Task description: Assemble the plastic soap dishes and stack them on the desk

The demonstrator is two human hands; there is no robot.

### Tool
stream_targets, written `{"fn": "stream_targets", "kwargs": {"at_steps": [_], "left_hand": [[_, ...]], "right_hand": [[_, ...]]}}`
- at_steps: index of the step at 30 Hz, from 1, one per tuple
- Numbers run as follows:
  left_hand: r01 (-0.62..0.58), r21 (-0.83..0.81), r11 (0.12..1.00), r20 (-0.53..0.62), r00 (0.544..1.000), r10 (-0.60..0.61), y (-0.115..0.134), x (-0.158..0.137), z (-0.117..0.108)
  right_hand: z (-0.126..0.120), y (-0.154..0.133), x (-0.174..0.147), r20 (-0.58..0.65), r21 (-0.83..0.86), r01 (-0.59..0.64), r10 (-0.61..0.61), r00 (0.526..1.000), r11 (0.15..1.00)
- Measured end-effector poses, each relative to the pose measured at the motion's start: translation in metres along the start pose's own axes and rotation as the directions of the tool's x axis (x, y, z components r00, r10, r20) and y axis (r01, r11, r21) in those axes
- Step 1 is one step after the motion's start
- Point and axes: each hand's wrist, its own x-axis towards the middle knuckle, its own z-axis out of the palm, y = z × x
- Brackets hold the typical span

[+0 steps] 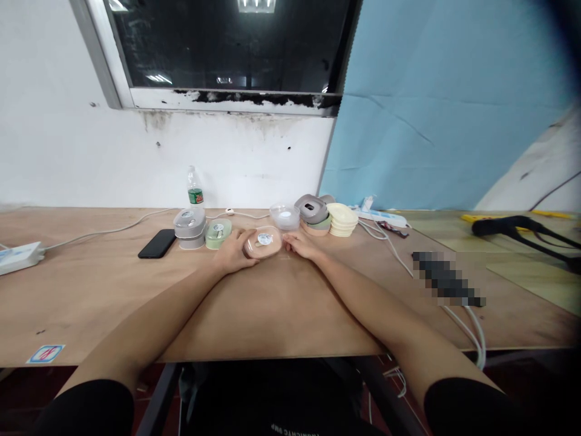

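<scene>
Left hand (pixel 234 251) grips the left side of a peach lidded container (pixel 264 247); right hand (pixel 300 245) curled at its right edge, grip indeterminable.

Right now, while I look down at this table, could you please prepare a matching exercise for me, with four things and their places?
Things
1. Peach container
2. Black phone
3. Bottle
4. Pale yellow stack

Places
A. Upright, behind the grey containers
B. Just left of the power strip at the back right
C. Held in the fingers of the left hand
D. Flat on the table, left of the grey containers

Pairs: 1-C, 2-D, 3-A, 4-B
</scene>
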Motion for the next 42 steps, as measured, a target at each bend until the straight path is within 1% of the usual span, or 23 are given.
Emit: {"fn": "stream_targets", "kwargs": {"at_steps": [2,3,5,7,9,13,16,21,25,28,31,33,35,37,39,42], "left_hand": [[0.040,0.082,0.996,-0.109,0.994,-0.031,0.003,0.000,-0.007],[0.100,0.124,0.987,-0.184,0.980,-0.076,0.004,0.001,-0.012],[0.267,0.187,0.945,-0.335,0.922,-0.194,0.003,0.000,-0.022],[0.398,0.213,0.893,-0.426,0.860,-0.282,-0.003,-0.001,-0.030],[0.466,0.228,0.855,-0.448,0.830,-0.333,-0.012,-0.002,-0.036],[0.547,0.279,0.789,-0.444,0.802,-0.399,-0.026,-0.002,-0.038],[0.547,0.311,0.777,-0.442,0.807,-0.391,-0.028,-0.001,-0.035],[0.473,0.316,0.822,-0.451,0.838,-0.309,-0.028,-0.002,-0.032],[0.456,0.278,0.846,-0.443,0.842,-0.308,-0.030,-0.002,-0.033],[0.450,0.295,0.843,-0.436,0.848,-0.301,-0.029,-0.004,-0.035],[0.441,0.333,0.833,-0.442,0.854,-0.275,-0.026,-0.005,-0.036],[0.428,0.344,0.836,-0.450,0.857,-0.253,-0.024,-0.006,-0.034],[0.422,0.351,0.836,-0.457,0.856,-0.241,-0.023,-0.006,-0.033],[0.429,0.350,0.833,-0.458,0.854,-0.248,-0.024,-0.006,-0.031],[0.439,0.337,0.833,-0.459,0.849,-0.262,-0.025,-0.005,-0.030],[0.446,0.306,0.841,-0.474,0.838,-0.272,-0.029,-0.005,-0.029]], "right_hand": [[0.001,0.000,0.001,-0.018,-0.014,-0.010,0.010,1.000,1.000],[0.001,0.000,0.001,-0.020,-0.031,-0.008,0.007,1.000,1.000],[0.003,-0.002,0.002,-0.018,-0.084,0.020,-0.021,1.000,0.996],[0.005,-0.005,0.001,-0.016,-0.144,0.057,-0.060,0.998,0.988],[0.007,-0.009,0.000,-0.018,-0.189,0.071,-0.076,0.997,0.979],[0.009,-0.013,-0.003,-0.007,-0.218,0.063,-0.066,0.998,0.974],[0.009,-0.013,-0.003,-0.002,-0.227,0.074,-0.077,0.997,0.971],[0.010,-0.012,-0.003,-0.005,-0.238,0.082,-0.085,0.996,0.968],[0.010,-0.013,-0.003,-0.004,-0.255,0.088,-0.092,0.996,0.963],[0.010,-0.014,-0.004,-0.008,-0.266,0.098,-0.104,0.995,0.959],[0.009,-0.017,-0.005,-0.045,-0.298,0.101,-0.120,0.992,0.949],[0.007,-0.019,-0.007,-0.120,-0.341,0.082,-0.130,0.984,0.936],[0.005,-0.022,-0.008,-0.234,-0.391,0.055,-0.157,0.960,0.919],[0.001,-0.023,-0.009,-0.360,-0.425,0.042,-0.211,0.909,0.904],[-0.004,-0.022,-0.008,-0.491,-0.433,0.048,-0.280,0.825,0.900],[-0.016,-0.014,-0.004,-0.659,-0.424,0.063,-0.356,0.662,0.903]]}}
